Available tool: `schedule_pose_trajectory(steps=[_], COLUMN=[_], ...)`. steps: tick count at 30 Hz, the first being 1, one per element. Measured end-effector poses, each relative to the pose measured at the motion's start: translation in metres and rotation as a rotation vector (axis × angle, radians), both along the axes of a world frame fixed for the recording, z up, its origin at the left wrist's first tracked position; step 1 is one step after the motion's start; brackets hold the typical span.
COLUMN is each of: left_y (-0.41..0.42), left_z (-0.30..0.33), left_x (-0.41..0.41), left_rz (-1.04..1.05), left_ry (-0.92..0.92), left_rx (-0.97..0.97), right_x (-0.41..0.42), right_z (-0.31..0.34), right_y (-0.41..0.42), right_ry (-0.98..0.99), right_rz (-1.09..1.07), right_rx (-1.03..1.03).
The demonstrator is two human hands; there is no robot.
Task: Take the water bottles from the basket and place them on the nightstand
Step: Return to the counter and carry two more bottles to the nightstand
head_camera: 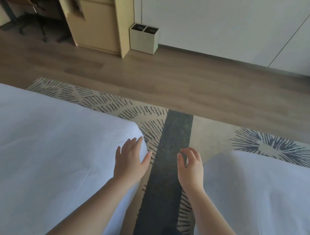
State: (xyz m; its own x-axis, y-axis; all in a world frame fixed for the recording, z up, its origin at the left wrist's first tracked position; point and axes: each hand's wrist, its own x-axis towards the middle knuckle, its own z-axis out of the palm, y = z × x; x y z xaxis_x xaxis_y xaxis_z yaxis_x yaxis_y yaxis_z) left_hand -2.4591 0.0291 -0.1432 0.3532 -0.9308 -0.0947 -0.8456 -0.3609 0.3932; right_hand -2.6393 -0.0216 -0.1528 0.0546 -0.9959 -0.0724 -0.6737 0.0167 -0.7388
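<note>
The left hand [130, 161] is reaching forward, fingers spread wide and holding nothing; the right hand [191, 167] is hanging beside it, fingers loosely curled, also bare. Two beds [37, 151] are flanking a rug [169, 149]. A two-slot bin [144, 38] is standing far, contents unclear. Bottles, basket and nightstand are lying out of view.

Rug [172, 159] between two beds [37, 151]
</note>
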Motion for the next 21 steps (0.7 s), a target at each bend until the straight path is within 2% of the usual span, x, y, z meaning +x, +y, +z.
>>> schedule_pose_trajectory(steps=[8,15,21], left_y=[-0.124,-0.277,-0.406], left_z=[-0.001,-0.007,0.004], left_x=[0.023,0.034,0.054], left_rz=[-0.028,0.02,0.126], left_ry=[0.068,0.067,0.067], left_rx=[-0.061,-0.087,-0.091], right_x=[0.014,0.034,0.049], right_z=[-0.006,-0.012,0.009], right_y=[-0.127,-0.297,-0.439], right_ry=[-0.009,0.008,0.029], right_rz=[-0.023,0.098,0.179], right_rx=[-0.037,-0.055,-0.096])
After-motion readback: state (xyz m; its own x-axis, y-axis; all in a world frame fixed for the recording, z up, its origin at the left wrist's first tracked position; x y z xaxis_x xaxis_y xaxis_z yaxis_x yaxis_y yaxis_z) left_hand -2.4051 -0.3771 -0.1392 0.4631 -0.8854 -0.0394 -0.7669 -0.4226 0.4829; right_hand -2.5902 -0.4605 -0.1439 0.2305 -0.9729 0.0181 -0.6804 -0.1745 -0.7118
